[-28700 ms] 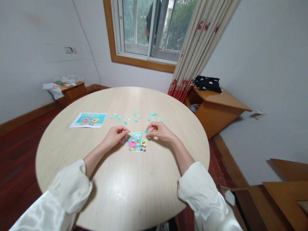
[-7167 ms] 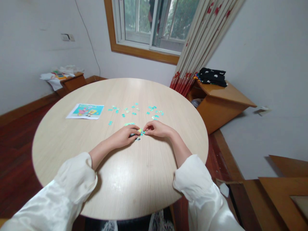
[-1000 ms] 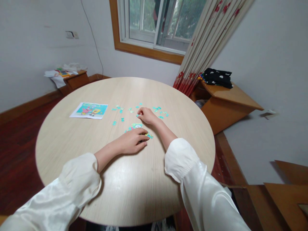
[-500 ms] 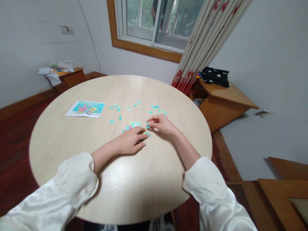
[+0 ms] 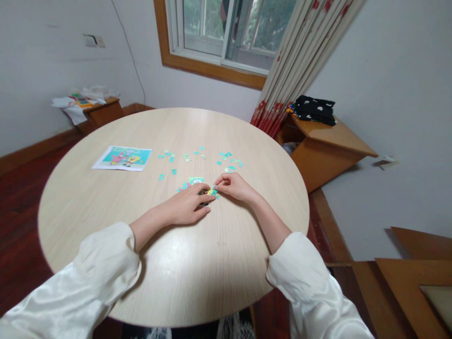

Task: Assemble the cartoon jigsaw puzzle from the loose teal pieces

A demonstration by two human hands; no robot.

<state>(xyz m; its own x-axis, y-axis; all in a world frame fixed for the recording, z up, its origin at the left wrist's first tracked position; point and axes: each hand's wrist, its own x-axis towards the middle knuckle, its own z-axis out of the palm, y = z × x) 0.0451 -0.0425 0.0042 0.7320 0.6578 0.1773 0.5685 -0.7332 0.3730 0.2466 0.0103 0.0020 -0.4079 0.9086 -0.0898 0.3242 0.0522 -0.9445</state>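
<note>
A partly joined jigsaw puzzle [image 5: 194,181] in turquoise, pink and yellow lies near the middle of the round table [image 5: 183,273]. My left hand [image 5: 187,205] rests over its lower part with the fingers spread, hiding much of it. At the puzzle's right edge, my right hand [image 5: 233,185] pinches a small turquoise puzzle piece [image 5: 213,187] between thumb and fingertips. The piece is close against the yellow part, but I cannot tell whether it is fitted in.
Several loose turquoise and pale green puzzle pieces [image 5: 226,155] lie scattered beyond my hands. A printed cartoon sheet [image 5: 123,158] is flat at the left. Past the table stand a wooden cabinet [image 5: 328,150] with dark cloth on top and a curtain [image 5: 293,61].
My right hand has moved slightly left and down, bringing the puzzle piece from beside the puzzle to its edge. My left hand stays over the puzzle. The view has shifted slightly.
</note>
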